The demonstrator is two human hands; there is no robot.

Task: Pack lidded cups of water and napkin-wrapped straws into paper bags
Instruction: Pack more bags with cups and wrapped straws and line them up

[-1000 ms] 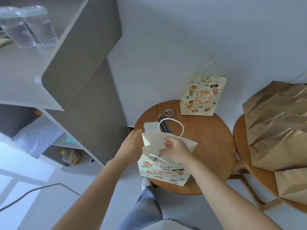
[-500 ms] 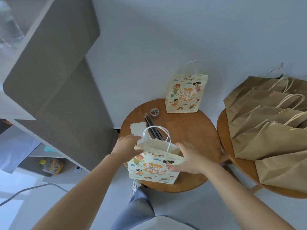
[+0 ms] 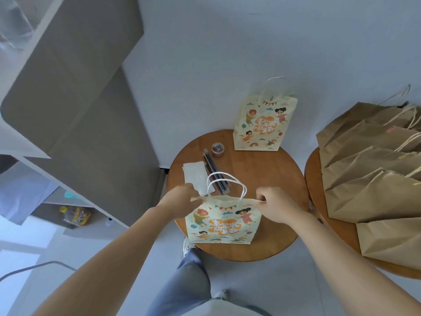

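Both hands are on the bag. The left hand pinches its top left corner and the right hand pinches the top right, with the fingertips tucked out of sight. The bag stands between them at the tabletop's near edge, its mouth pulled flat, so the inside can't be seen. Just beyond the left hand lie a napkin, partly behind that hand, and dark straws. Well out past the right hand are brown bags, cut off by the frame. The cups, far up left, are just a blur.
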